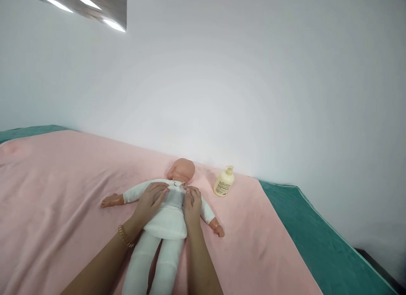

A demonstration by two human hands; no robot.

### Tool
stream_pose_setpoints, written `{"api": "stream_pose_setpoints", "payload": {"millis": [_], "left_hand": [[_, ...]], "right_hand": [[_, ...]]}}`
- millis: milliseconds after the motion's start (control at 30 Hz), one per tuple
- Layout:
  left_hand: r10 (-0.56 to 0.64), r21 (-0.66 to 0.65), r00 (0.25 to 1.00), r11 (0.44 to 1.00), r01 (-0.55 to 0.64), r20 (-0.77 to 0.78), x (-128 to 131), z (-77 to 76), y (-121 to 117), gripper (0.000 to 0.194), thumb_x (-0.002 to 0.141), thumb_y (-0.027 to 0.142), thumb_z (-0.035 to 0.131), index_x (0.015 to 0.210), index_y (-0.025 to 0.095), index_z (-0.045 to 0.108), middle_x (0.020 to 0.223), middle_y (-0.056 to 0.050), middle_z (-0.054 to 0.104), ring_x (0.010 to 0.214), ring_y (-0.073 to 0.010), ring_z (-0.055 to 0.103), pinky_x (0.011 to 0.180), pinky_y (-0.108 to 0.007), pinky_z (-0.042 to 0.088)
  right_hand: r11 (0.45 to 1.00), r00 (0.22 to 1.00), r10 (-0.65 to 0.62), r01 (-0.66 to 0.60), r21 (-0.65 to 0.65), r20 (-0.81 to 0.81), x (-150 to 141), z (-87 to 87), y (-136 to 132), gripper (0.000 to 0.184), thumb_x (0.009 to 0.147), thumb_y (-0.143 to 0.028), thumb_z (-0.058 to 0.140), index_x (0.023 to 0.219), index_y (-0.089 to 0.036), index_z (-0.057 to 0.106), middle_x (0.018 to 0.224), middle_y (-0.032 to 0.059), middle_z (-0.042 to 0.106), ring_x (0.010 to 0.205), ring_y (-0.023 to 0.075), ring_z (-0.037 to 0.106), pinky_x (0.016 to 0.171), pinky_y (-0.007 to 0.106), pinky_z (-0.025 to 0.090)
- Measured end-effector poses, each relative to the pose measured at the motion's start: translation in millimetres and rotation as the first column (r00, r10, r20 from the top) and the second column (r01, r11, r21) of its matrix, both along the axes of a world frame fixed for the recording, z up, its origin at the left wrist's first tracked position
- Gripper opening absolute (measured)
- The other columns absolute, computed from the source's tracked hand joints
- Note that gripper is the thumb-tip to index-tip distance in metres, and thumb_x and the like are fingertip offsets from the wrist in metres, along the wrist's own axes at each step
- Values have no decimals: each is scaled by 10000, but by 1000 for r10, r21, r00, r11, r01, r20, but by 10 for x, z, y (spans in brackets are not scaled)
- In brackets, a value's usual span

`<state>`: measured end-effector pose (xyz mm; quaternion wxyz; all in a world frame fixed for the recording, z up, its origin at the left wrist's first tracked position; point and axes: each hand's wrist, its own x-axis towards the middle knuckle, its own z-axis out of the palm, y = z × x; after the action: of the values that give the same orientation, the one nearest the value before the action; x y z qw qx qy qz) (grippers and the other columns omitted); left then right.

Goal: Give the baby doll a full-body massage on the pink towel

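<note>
A baby doll (pixel 168 222) with a white cloth body, arms spread, lies stretched out on the pink blanket. Its head points toward the wall and its feet run past the bottom edge of the view. Across its upper torso is a greyish band (pixel 174 198). My left hand (pixel 152 200) rests on the left side of the torso, fingers laid flat over the cloth. On the other side lies my right hand (pixel 192 204), fingers stretched over the torso's edge. Neither hand is closed around anything I can see.
A cream pump bottle (pixel 223 183) with printed text stands right of the doll's head. The rumpled pink blanket (pixel 72 193) covers a green surface (pixel 304 223), which shows at both sides. A white wall (pixel 237 75) rises directly behind.
</note>
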<state>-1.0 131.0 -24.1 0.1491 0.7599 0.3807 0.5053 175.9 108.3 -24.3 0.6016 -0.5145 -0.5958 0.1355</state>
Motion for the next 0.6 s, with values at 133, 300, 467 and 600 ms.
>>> {"api": "stream_pose_setpoints", "payload": {"millis": [133,300,467,600], "left_hand": [[-11,54,999,998,14,-41,-47,-40,-296,298,979,294,390,900,196,660,986,-71,690,975,-224,597,944,-402,434],[-117,53,992,991,119,-34,-125,-127,-578,258,969,233,405,863,205,639,898,-43,678,883,-201,598,865,-359,444],[-287,-20,956,958,286,-58,-141,-106,-628,303,980,257,402,778,197,620,773,-40,644,781,-188,568,744,-321,447],[-313,-105,941,948,301,-126,-80,-60,-587,394,987,314,406,658,189,584,641,-22,580,700,-175,550,696,-306,437]], "right_hand": [[999,997,35,-34,15,-72,-24,-18,-226,373,975,-406,431,927,-204,740,972,84,650,996,217,562,901,356,431],[996,994,84,-85,-9,-62,-75,-97,-598,361,970,-389,452,840,-251,759,806,36,632,862,202,567,850,354,426],[978,978,207,-206,-9,36,-111,-167,-799,355,950,-347,482,736,-276,756,715,15,626,792,196,550,792,346,411],[980,973,195,-187,-73,124,-129,-222,-766,360,927,-241,491,669,-267,740,670,12,612,761,191,541,790,345,400]]}}
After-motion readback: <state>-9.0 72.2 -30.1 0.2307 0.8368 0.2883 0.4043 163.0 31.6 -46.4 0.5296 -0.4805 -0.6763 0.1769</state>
